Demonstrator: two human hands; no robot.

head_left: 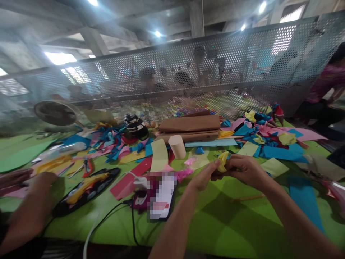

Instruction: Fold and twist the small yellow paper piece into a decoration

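A small piece of crumpled yellow paper point(223, 161) is held between my two hands above the green table. My left hand point(208, 172) pinches its left side, and my right hand point(241, 167) has its fingers closed on its right side. Just left of them, pink crumpled paper point(184, 174) and a small blue folded piece point(199, 150) lie on the table. A pale roll point(177, 146) stands upright behind. Below my hands lies a thin stick point(248, 198).
A phone point(163, 196) with cables lies left of my forearms. Brown paper bundles point(190, 124) rest before a perforated metal screen point(167, 86). Colored scraps cover the back right. At far left are a co-worker's hands point(40, 183), a black tray point(86, 190) and a fan point(56, 113).
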